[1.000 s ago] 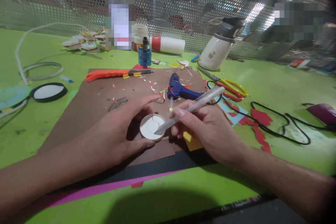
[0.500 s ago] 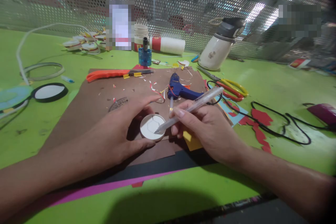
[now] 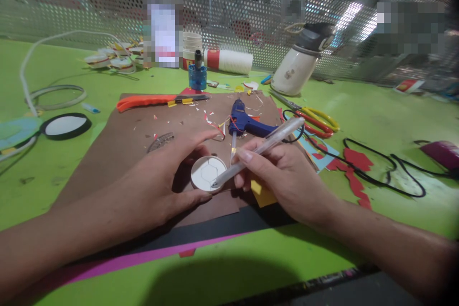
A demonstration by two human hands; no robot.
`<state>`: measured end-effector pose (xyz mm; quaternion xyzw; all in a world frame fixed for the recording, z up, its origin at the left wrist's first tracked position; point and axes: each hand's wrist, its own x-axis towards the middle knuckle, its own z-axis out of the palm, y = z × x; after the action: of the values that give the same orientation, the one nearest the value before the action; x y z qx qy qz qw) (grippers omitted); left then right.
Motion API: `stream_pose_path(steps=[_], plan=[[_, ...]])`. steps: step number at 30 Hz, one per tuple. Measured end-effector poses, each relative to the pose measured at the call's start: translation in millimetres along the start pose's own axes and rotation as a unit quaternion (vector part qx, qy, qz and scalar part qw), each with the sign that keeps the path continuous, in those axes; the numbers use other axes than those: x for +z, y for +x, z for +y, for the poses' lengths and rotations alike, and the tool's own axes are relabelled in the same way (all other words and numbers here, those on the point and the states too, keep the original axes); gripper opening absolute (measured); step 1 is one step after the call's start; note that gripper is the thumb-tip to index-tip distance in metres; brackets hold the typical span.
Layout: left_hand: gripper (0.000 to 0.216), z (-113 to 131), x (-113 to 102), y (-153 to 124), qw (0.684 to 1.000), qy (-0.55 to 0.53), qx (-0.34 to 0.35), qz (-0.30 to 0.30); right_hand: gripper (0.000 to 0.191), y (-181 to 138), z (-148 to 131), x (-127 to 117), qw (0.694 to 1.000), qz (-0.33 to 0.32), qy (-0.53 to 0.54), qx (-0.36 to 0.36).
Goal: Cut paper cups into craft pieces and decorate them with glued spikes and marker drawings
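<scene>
My left hand [image 3: 175, 172] grips a small round white disc [image 3: 204, 172] by its edge, thumb at the near side and fingers at the far side. Dark lines on the disc's face form a hexagon with short lines running outward. Between the thumb and fingers of my right hand [image 3: 272, 167] is a clear-barrelled pen [image 3: 279, 136], its tip on the lower right of the disc. Brown paper [image 3: 111, 172] lies under both hands. Just beyond the right hand rests a blue hot glue gun [image 3: 251, 124] with a glue stick in it.
An orange-handled craft knife [image 3: 150, 102] and scissors [image 3: 319, 122] lie beyond the hands. Farther back are a blue ink bottle [image 3: 197, 78], stacked paper cups [image 3: 233, 61] and a white water bottle [image 3: 296, 69]. A black cord [image 3: 387, 177] loops at right, by red paper scraps [image 3: 357, 158].
The pen tip has moved slightly down toward the disc's near edge, and a line now runs outward from the hexagon's lower right corner. The left hand keeps its hold.
</scene>
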<state>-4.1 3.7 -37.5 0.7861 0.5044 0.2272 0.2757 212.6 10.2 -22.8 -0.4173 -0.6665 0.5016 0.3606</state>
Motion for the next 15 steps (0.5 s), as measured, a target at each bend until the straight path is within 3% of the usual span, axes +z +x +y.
stream_pose_path(steps=[8,15], plan=[[0.073,0.7,-0.7,-0.2,1.0,0.007,0.003,0.005,0.034,1.9,0.3,2.4,1.0,0.021,-0.006,-0.003],[0.072,-1.5,0.5,-0.3,1.0,0.01,0.014,0.006,0.033,0.8,-0.5,-0.2,1.0,-0.003,-0.005,-0.003]])
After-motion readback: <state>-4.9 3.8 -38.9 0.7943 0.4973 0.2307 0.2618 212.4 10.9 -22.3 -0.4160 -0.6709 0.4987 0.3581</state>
